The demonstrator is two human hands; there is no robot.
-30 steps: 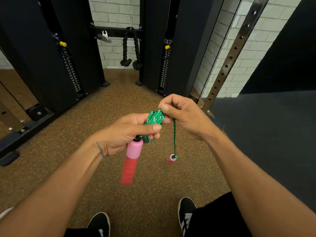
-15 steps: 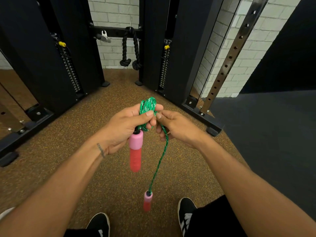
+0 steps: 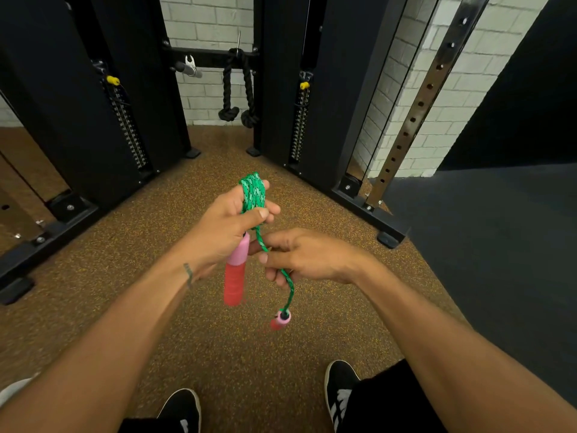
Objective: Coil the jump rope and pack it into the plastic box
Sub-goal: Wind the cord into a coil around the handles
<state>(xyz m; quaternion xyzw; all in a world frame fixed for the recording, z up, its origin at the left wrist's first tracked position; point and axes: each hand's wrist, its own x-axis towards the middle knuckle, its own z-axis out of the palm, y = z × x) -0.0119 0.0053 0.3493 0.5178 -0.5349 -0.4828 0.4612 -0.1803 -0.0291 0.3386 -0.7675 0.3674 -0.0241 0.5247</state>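
My left hand point(image 3: 223, 228) grips a bundle of green jump rope point(image 3: 253, 190), whose loops stick out above my fingers. One pink and red handle point(image 3: 235, 275) hangs down below that hand. My right hand point(image 3: 307, 254), just right of and lower than the left, pinches the loose rope tail point(image 3: 288, 284) between thumb and fingers. The tail ends in the second pink handle point(image 3: 281, 320), which dangles below my right hand and looks blurred. No plastic box is in view.
Black cable machine columns point(image 3: 93, 98) with weight stacks stand on both sides ahead, their base bars on the brown speckled floor point(image 3: 156, 276). A black tricep rope point(image 3: 239, 89) hangs at the back. A dark mat point(image 3: 484, 245) lies right. My shoes point(image 3: 338, 389) are below.
My right hand has dropped from beside the coil to below it, sliding down the tail. The dangling handle has swung up and to the right. The left hand has kept its grip on the coil.
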